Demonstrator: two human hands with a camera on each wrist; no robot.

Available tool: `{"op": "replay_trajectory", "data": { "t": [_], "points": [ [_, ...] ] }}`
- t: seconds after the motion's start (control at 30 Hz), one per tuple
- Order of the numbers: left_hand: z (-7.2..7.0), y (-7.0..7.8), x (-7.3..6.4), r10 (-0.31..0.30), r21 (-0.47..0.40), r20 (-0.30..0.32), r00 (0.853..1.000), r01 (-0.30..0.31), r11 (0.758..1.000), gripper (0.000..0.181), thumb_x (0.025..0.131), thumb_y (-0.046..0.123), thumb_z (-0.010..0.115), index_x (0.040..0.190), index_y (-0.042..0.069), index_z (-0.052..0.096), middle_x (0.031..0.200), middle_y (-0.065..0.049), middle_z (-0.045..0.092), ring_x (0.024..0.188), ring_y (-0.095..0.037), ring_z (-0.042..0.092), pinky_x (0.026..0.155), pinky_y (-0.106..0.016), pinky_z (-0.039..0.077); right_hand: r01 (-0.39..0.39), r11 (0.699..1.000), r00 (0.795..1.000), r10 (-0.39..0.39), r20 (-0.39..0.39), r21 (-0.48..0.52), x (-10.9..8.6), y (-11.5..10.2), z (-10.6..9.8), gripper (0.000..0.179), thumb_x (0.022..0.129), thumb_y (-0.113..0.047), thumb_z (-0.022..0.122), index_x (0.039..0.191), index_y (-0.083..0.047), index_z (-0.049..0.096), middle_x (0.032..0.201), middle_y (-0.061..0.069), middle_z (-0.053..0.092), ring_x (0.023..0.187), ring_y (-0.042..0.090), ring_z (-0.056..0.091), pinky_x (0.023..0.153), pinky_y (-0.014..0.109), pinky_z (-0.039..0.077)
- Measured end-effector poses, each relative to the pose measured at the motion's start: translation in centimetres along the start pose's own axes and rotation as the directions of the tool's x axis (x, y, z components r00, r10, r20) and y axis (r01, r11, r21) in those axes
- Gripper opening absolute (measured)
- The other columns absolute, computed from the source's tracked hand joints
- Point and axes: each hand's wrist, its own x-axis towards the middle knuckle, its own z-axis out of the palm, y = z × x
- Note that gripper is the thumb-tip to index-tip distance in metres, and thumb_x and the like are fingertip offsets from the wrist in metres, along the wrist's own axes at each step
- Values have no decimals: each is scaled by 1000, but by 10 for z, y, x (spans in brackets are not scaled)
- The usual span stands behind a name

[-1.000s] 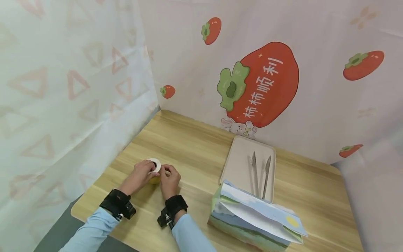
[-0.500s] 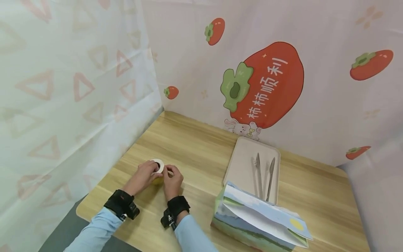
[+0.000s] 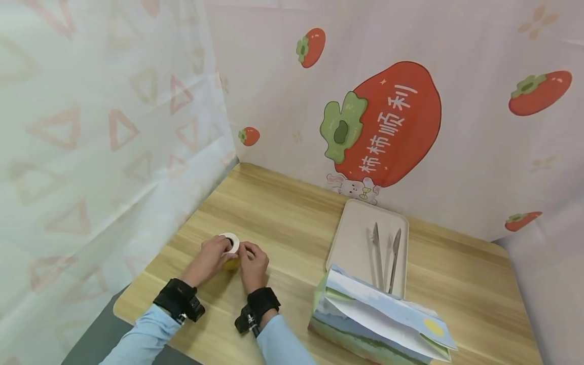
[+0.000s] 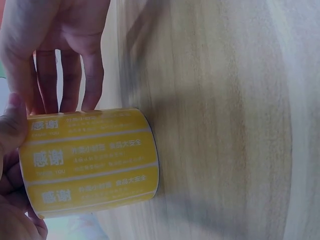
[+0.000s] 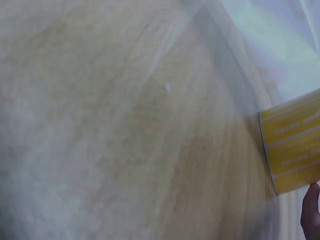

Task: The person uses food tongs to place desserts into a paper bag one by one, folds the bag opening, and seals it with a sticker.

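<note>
In the head view my left hand holds a roll of yellow labels, its fingers in the hole at the roll's white top end. The roll stands upright on the table; its labels carry white print. Left thumb presses the rim in the left wrist view. At the roll's right side, my right hand has thumb and index finger brought together at the edge of the labels. Several of its fingers reach the label surface. Whether a label edge is lifted cannot be made out. The right wrist view shows part of the roll.
A beige tray with metal tongs lies toward the back right of the wooden table. In front of it stands a paper bag with a printed landscape. Patterned cloth walls border the table.
The whole head view has shifted slightly, so everything appears a little further right. Both hands keep the same grip at the roll, with no clear change in the labels.
</note>
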Motion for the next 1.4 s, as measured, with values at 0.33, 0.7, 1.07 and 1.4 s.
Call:
{"op": "replay_trajectory", "data": {
  "t": [0.33, 0.7, 1.07, 1.4],
  "points": [
    [1, -3, -1, 37, -8, -31, 999, -38, 999, 27, 72, 19, 82, 72, 10, 56, 72, 1, 52, 70, -15, 48, 64, -31, 38, -8, 1000, 1000, 8, 0, -18, -6, -38, -3, 14, 92, -2, 65, 99, 8, 73, 99, 22, 73, 95, 33, 71, 78, 33, 59],
    [-3, -4, -7, -46, -3, 4, 999, 46, 999, 27, 74, 18, 81, 71, 9, 56, 72, 0, 51, 72, -17, 49, 66, -35, 38, -12, 998, 1000, 12, 7, -53, -7, -39, 1, 13, 93, -2, 65, 97, 6, 74, 96, 21, 74, 90, 30, 71, 77, 31, 59],
    [1, 1, -4, -30, -20, -3, 1000, 30, 999, 26, 74, 20, 81, 73, 10, 57, 75, 0, 55, 73, -17, 51, 66, -35, 39, -107, 994, 988, 106, 108, 2, 7, -2, -13, 12, 88, -9, 74, 97, -2, 77, 97, 15, 76, 96, 22, 70, 87, 27, 53],
    [1, 0, -4, -59, -37, 44, 997, 60, 997, 27, 76, 20, 81, 73, 10, 56, 76, 1, 54, 76, -17, 51, 69, -35, 37, 14, 998, 992, -6, 124, -59, 9, -2, -10, 5, 91, -11, 70, 91, -6, 72, 100, 9, 72, 99, 18, 67, 80, 24, 54]
  ]
}}
